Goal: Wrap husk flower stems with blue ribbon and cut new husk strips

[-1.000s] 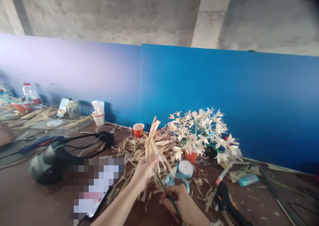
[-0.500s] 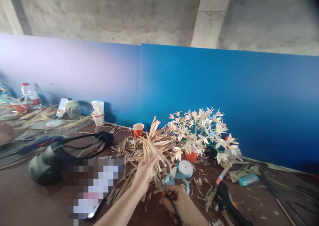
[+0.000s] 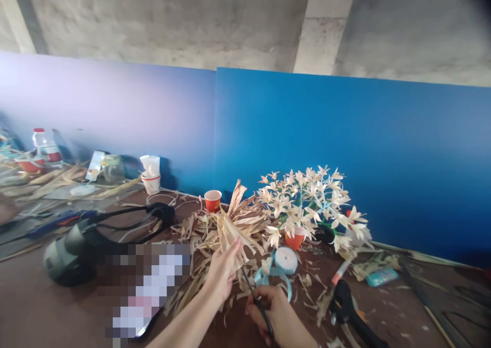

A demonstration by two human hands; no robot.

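My left hand (image 3: pixel 223 269) is closed on a pale corn husk (image 3: pixel 230 232), which fans out above the thumb. My right hand (image 3: pixel 269 307) grips a pair of dark-handled scissors (image 3: pixel 263 312). Their blades point up and to the left, reaching the lower edge of the husk beside my left fingers. Behind the held husk lies a heap of dried husks (image 3: pixel 245 214). A roll of light blue ribbon (image 3: pixel 286 260) rests just beyond my right hand, with a loose loop of it trailing on the table.
White husk flowers (image 3: pixel 307 194) stand in an orange cup (image 3: pixel 294 239). A black glue gun (image 3: pixel 347 307) lies at right, with a marker (image 3: pixel 341 272) near it. At left are a black-strapped headset (image 3: pixel 72 256) and a phone (image 3: pixel 149 299). Another red cup (image 3: pixel 213 201) stands behind. Husk scraps litter the table.
Both hands keep almost the same place. The held husk has tilted very slightly, and the scissors have shifted a little to the left.
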